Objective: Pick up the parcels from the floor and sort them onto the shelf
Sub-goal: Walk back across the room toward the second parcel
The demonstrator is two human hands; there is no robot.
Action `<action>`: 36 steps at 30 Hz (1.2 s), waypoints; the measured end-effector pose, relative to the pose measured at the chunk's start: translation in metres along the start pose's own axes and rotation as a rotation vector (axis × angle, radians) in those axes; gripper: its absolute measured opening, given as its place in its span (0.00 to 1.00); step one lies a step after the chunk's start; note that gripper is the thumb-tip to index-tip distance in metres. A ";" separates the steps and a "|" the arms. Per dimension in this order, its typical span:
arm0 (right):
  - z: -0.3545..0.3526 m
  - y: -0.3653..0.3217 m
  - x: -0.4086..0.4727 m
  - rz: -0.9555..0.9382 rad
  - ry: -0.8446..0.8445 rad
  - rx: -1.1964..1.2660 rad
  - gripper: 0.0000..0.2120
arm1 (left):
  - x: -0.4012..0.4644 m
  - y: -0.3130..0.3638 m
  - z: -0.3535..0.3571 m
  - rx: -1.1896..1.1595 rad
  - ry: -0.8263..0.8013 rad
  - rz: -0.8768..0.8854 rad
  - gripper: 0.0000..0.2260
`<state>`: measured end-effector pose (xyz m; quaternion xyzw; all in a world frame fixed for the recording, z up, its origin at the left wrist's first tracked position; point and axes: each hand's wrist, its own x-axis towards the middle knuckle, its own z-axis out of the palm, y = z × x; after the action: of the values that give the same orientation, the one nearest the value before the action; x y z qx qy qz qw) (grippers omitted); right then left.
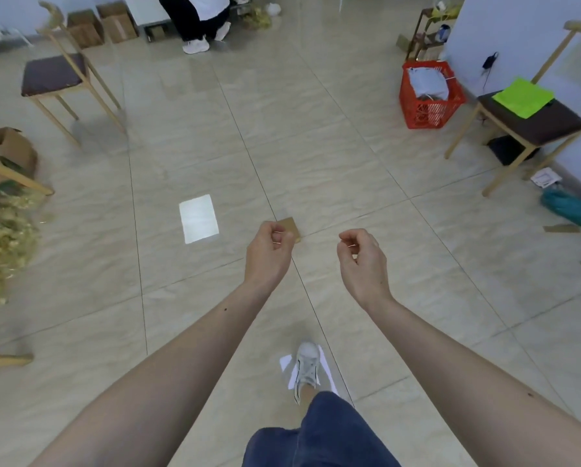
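Observation:
My left hand [270,252] and my right hand [361,256] are stretched out side by side above the tiled floor, fingers curled in, with nothing in either. A small flat brown cardboard piece [293,226] lies on the floor just beyond my left hand, partly hidden by it. Further off at the right stands a red plastic basket [417,112] with grey bagged parcels [427,83] in it. A teal bag [569,207] and a small white packet [546,177] lie on the floor at the far right. A low wooden shelf [424,32] stands at the back right.
Wooden chairs stand at the left [54,75] and right [532,123], the right one with a green cloth on its seat. An open carton [9,153] and yellow packing filler [2,237] are at the left. Another person [198,15] crouches at the back. My foot [307,367] is below.

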<state>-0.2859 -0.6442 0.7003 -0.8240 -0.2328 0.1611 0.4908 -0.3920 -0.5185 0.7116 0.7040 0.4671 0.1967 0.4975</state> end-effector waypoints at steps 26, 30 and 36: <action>0.228 -0.108 0.294 0.288 0.244 0.061 0.09 | 0.432 0.042 -0.097 0.167 -0.362 0.129 0.08; 0.240 -0.111 0.317 0.367 0.321 0.030 0.10 | 0.479 0.053 -0.085 0.203 -0.452 0.167 0.09; 0.243 -0.107 0.363 0.469 0.502 0.032 0.09 | 0.537 0.076 -0.042 0.219 -0.636 0.272 0.09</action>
<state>-0.1247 -0.2254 0.6678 -0.8611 0.0934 0.0656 0.4954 -0.1270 -0.0431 0.6962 0.8347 0.2094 -0.0192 0.5089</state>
